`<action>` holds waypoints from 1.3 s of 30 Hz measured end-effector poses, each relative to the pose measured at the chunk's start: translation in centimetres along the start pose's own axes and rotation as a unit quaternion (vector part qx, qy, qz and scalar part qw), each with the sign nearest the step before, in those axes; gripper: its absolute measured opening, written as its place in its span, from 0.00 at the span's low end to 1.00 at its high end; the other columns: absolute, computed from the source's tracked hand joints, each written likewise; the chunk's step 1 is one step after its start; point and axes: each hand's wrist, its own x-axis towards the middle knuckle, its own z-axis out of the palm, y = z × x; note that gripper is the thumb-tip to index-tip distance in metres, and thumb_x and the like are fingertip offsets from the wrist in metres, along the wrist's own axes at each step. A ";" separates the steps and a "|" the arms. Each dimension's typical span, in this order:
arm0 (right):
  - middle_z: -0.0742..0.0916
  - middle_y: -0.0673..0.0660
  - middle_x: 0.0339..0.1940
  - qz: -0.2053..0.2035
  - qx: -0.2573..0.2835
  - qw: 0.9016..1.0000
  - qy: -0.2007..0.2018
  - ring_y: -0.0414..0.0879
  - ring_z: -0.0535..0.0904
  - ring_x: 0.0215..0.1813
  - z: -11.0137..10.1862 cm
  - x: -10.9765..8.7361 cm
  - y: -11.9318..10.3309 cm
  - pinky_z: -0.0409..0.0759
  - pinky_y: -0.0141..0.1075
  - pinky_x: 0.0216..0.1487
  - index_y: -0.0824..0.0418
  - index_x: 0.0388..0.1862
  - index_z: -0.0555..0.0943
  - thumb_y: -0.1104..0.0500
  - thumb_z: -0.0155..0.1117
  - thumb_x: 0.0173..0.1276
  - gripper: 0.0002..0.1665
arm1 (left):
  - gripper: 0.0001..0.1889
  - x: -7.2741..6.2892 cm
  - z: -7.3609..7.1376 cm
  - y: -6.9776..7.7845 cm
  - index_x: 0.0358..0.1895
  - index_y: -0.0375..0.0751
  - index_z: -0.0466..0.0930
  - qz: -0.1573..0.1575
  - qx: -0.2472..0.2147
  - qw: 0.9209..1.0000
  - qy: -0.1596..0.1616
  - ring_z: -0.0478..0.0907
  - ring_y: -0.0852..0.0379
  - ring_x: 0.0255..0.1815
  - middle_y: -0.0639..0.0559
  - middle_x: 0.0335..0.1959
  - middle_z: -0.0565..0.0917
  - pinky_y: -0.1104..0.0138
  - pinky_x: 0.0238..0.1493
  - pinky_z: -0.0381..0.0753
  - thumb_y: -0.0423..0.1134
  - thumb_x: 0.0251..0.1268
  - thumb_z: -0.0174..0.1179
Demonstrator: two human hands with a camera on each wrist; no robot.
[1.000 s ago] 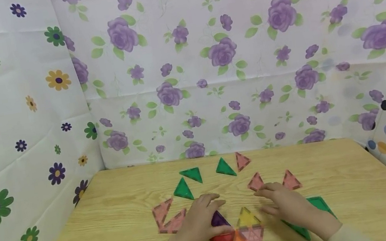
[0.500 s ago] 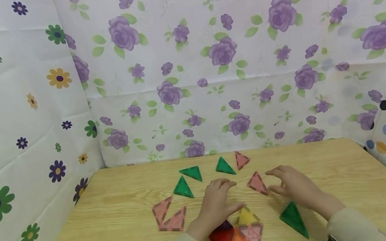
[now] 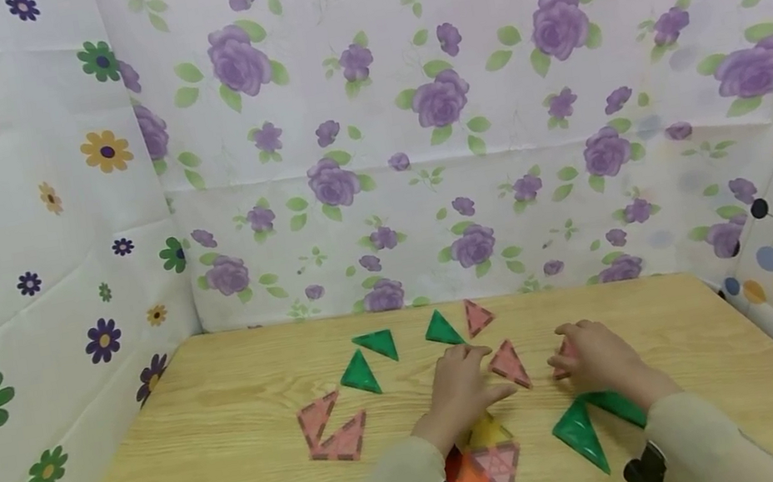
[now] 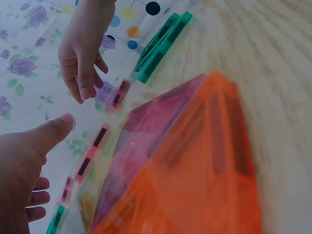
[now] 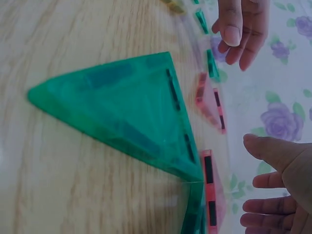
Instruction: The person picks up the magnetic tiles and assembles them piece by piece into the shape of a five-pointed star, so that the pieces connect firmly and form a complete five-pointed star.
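Observation:
My left hand hovers over a translucent tile cluster, its thumb spread from its relaxed fingers, nothing held. Under and below it lie a yellow triangle tile, a pink triangle tile and an orange triangle tile; red shows at the side, the rest covered. A pink tile lies just right of that hand. Above another pink tile, partly hidden, is my right hand; in the right wrist view its fingers stand apart from the tiles. Green triangle tiles lie below its wrist.
Towards the back of the wooden table lie several green tiles and a pink tile. Two pink tiles lie at the left. Flowered cloth walls stand behind and at the sides.
My left hand has moved right and away from me, over the yellow tile. My right hand has left the nearer pink tile and shifted right, over the other pink one.

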 end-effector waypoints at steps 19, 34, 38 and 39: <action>0.84 0.63 0.38 0.010 -0.049 0.998 -0.036 0.55 0.80 0.37 1.3 1.1 0.4 0.80 0.48 0.37 0.65 0.52 0.80 0.41 0.68 0.60 0.33 | 0.27 1.9 3.2 1.7 0.40 0.52 0.77 0.003 0.105 0.994 0.019 0.74 0.54 0.47 0.53 0.43 0.80 0.61 0.55 0.72 0.71 0.52 0.60; 0.81 0.57 0.24 -0.001 0.019 1.000 -0.022 0.46 0.69 0.23 1.6 0.6 0.9 0.63 0.36 0.23 0.64 0.63 0.76 0.46 0.69 0.60 0.36 | 0.37 2.2 3.9 2.0 0.67 0.49 0.71 0.011 0.069 0.997 0.015 0.74 0.54 0.48 0.53 0.48 0.80 0.63 0.56 0.72 0.64 0.56 0.63; 0.80 0.54 0.23 -0.003 0.040 0.999 -0.018 0.44 0.64 0.23 1.8 0.4 1.0 0.56 0.35 0.24 0.61 0.64 0.76 0.48 0.70 0.60 0.35 | 0.37 2.3 4.1 2.1 0.66 0.49 0.71 0.012 0.064 0.998 0.018 0.75 0.54 0.49 0.53 0.49 0.80 0.63 0.56 0.72 0.64 0.55 0.64; 0.83 0.55 0.27 -0.006 0.039 0.999 -0.017 0.44 0.67 0.26 1.9 0.3 1.0 0.57 0.35 0.25 0.61 0.64 0.76 0.48 0.70 0.60 0.35 | 0.37 2.3 4.2 2.2 0.66 0.49 0.71 0.012 0.064 0.998 0.017 0.75 0.54 0.50 0.53 0.49 0.80 0.63 0.57 0.72 0.64 0.55 0.64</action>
